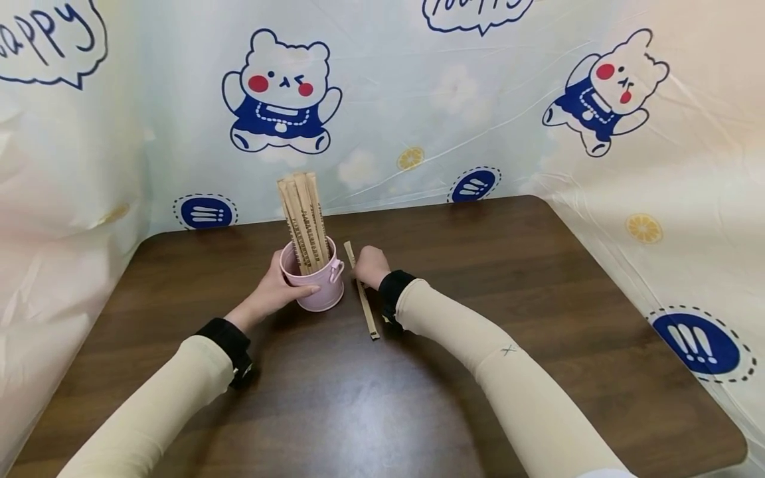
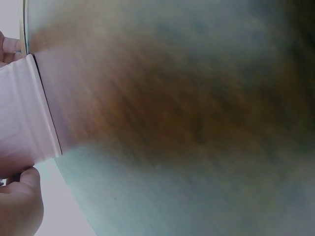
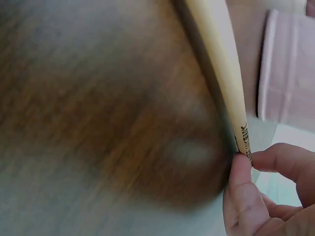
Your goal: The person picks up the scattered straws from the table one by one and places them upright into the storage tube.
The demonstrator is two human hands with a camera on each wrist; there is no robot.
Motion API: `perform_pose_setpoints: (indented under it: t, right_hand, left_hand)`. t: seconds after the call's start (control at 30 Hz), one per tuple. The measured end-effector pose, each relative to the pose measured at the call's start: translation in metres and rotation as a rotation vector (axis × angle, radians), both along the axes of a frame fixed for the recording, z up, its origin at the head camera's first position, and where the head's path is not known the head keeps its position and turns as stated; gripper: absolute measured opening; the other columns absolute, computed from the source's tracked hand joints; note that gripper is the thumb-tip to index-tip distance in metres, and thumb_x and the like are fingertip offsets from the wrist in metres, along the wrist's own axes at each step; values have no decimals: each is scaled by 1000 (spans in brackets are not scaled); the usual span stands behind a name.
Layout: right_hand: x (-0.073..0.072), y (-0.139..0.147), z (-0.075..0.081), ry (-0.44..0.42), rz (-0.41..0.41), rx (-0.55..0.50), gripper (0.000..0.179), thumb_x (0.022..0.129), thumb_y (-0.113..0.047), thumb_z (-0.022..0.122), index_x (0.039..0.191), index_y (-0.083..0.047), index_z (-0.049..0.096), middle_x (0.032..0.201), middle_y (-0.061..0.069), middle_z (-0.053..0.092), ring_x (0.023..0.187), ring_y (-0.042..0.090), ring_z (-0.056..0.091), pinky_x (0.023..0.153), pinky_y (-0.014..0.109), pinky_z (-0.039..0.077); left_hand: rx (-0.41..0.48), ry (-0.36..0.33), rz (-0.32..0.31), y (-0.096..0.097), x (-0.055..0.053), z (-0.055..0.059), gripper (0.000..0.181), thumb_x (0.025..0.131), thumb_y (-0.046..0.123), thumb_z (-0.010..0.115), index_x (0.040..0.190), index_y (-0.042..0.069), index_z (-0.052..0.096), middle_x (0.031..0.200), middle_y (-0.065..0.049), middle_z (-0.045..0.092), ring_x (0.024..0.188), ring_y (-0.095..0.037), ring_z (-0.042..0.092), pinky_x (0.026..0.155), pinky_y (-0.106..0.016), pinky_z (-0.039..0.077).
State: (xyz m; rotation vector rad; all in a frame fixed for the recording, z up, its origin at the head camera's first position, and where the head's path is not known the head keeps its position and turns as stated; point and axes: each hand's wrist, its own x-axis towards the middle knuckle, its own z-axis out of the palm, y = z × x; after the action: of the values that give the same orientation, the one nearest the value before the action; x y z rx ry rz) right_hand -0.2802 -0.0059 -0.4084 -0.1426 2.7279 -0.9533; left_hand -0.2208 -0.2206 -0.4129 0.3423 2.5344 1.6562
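My left hand [image 1: 271, 289] grips a small pink metal bucket [image 1: 323, 295], thumb on the near side and fingers round the far left side. Several paper-wrapped chopsticks [image 1: 305, 226], tan with dark print, stand upright in it, leaning slightly left. To the right of the bucket, my right hand [image 1: 372, 265] pinches one more tan paper-wrapped chopstick packet [image 3: 231, 83] between thumb and forefinger, low over the table. In the left wrist view the bucket wall [image 2: 24, 108] shows between the thumb and another fingertip.
The brown wooden table [image 1: 538, 318] has rounded corners. A pale plastic sheet [image 1: 382, 86] printed with cartoon bears hangs behind and beside it. A small tan bit [image 1: 386, 319] shows by the right wristband; I cannot tell what it is.
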Motion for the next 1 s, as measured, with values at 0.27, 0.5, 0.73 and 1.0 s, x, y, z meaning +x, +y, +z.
perform_pose_setpoints:
  t: [0.27,0.5,0.73,1.0]
  right_hand:
    - [-14,20,8,-68,-95,-124,23,89,-9,67,69,-4,58,63,2,55,49,13,62,58,27,57]
    - [-21,36,41,117,-26,-224,15,93,-7,62,101,2,70,85,12,70,63,20,64,63,24,50]
    - [-27,41,76,281,-10,-320,27,95,-7,56,119,3,64,111,19,68,97,30,66,83,30,51]
    - [-26,30,117,404,-13,-500,27,97,-9,56,121,2,60,109,15,64,94,22,61,76,24,50]
  left_hand:
    - [5,-3,-3,-1,-1,1,103,81,8,79,153,5,6,155,-22,24,142,-35,30,119,-54,23]
    - [-16,-32,-13,-1,-1,1,103,81,11,78,153,6,4,155,-23,22,142,-36,29,118,-56,23]
    - [-14,-12,-11,0,-2,2,102,80,8,78,153,4,6,154,-24,24,140,-36,31,118,-54,24]
    - [3,-25,-11,-1,2,4,101,81,9,78,152,3,7,153,-24,23,140,-37,30,118,-55,23]
